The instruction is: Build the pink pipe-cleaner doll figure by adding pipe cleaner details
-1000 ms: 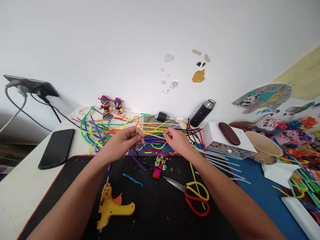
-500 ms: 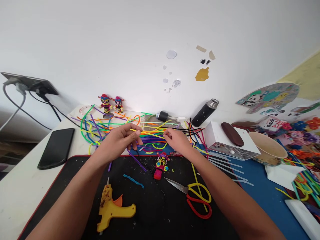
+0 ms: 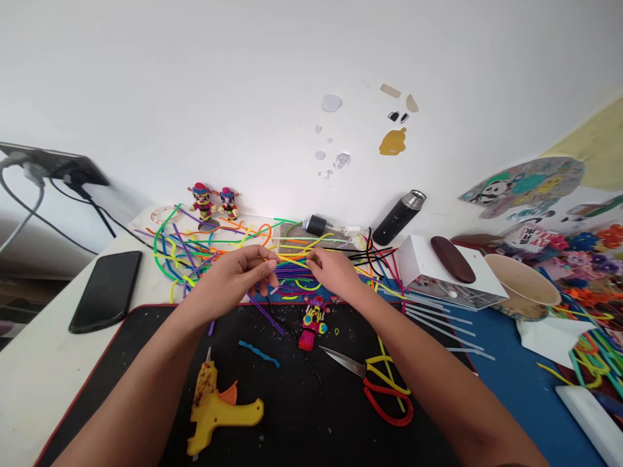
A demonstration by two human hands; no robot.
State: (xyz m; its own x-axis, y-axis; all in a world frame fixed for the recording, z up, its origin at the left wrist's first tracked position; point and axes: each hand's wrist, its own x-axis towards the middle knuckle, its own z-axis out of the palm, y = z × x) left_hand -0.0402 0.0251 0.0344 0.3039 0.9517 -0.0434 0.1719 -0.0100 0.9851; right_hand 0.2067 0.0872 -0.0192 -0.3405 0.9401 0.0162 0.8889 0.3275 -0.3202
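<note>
A yellow pipe cleaner (image 3: pixel 293 259) runs between my two hands above the mat. My left hand (image 3: pixel 243 269) pinches its left end between thumb and fingers. Further along, my right hand (image 3: pixel 333 269) has closed fingertips on the strand. Below the hands lies a small doll made of pipe cleaners (image 3: pixel 314 323), pink with yellow and blue parts. Scissors (image 3: pixel 357 373) with yellow and red handles rest beside the doll. A yellow glue gun (image 3: pixel 217 412) lies on its side at the left, near a short twisted blue strip (image 3: pixel 259 353).
Many coloured pipe cleaners (image 3: pixel 178 243) lie along the back. Two finished dolls (image 3: pixel 202 201) stand by the wall. A phone (image 3: pixel 107 288) lies left of the black mat (image 3: pixel 282 434). A black thermos (image 3: pixel 399 217), a white box (image 3: pixel 413 266) and a bowl (image 3: pixel 528 275) stand right.
My right hand has moved a little to the left, closer to my left hand, along the yellow strand. My left hand stays nearly in place, and the view has shifted slightly.
</note>
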